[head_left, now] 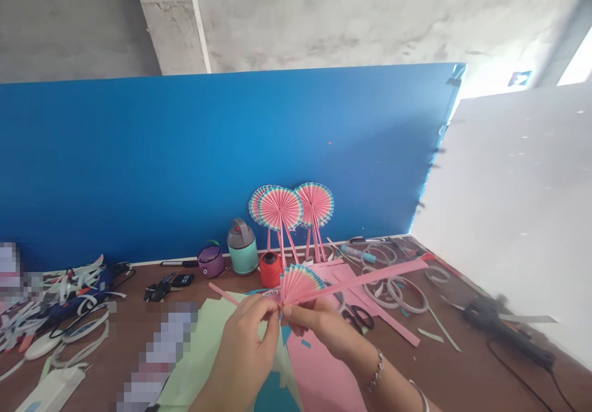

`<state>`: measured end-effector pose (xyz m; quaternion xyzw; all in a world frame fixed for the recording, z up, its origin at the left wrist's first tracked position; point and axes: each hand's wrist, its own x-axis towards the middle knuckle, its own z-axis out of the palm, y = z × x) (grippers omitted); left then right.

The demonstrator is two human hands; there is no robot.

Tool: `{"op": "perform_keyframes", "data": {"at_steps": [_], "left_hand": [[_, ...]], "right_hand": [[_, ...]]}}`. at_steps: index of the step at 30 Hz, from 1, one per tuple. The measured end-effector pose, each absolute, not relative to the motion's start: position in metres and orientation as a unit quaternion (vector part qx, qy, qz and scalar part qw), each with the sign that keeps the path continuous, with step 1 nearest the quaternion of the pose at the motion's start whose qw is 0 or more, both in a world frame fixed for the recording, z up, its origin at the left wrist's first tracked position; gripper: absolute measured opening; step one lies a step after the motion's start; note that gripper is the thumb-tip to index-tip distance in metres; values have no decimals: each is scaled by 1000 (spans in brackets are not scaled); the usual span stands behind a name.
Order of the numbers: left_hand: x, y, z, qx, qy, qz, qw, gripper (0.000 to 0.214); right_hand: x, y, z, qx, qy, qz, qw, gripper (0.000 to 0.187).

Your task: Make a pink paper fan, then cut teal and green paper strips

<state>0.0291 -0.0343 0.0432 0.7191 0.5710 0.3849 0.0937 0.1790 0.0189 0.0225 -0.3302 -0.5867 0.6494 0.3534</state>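
Fingers (266,319) of left hand (243,356) and right hand (319,332) clamped on pleated pink paper fan (300,284); long pink paper strip (370,282) pointed right, slightly upward, over brown tabletop (444,362).

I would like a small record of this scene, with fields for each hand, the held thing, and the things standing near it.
Left hand: pinches the pleated paper fan at its base
Right hand: pinches the same base, with a long pink paper strip beside it
Nearby: red thread spool, scissors
Behind: finished paper fans on sticks, teal bottle
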Motion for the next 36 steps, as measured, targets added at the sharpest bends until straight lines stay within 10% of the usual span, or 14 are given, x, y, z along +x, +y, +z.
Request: {"op": "perform_keyframes", "data": {"at_steps": [36], "left_hand": [[26,-37,56,701,571,386,185,18]], "right_hand": [[178,23,21,-286,-546,703,354,26]]}}
